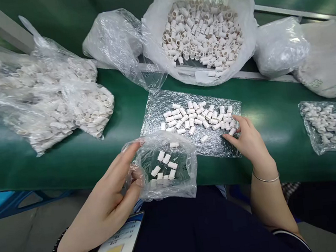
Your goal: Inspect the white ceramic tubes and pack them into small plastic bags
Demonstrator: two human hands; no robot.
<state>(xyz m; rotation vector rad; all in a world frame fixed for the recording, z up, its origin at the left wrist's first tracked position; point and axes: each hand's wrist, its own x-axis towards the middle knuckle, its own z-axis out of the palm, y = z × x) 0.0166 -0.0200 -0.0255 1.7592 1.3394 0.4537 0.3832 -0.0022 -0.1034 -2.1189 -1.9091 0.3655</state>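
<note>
your left hand [110,201] pinches the rim of a small clear bag [190,176], with some white tubes [172,165] in it. your right hand [250,143] has its thumb and finger apart at the right end of a pile of white tubes [197,117]; one tube lies between them, but i can't tell if they touch it. to do this well, i think you should hold the bag's mouth wide with your left hand and pick up the tubes gently. they look like they could roll, so go slow near the edge. the pile is on a shiny plastic sheet [153,107], on the green tabletop [279,121]. behind it is a big bag [245,16] with lots more tubes. full bags [59,102] sit far left, and a flat bag [331,123] lies right.
</note>
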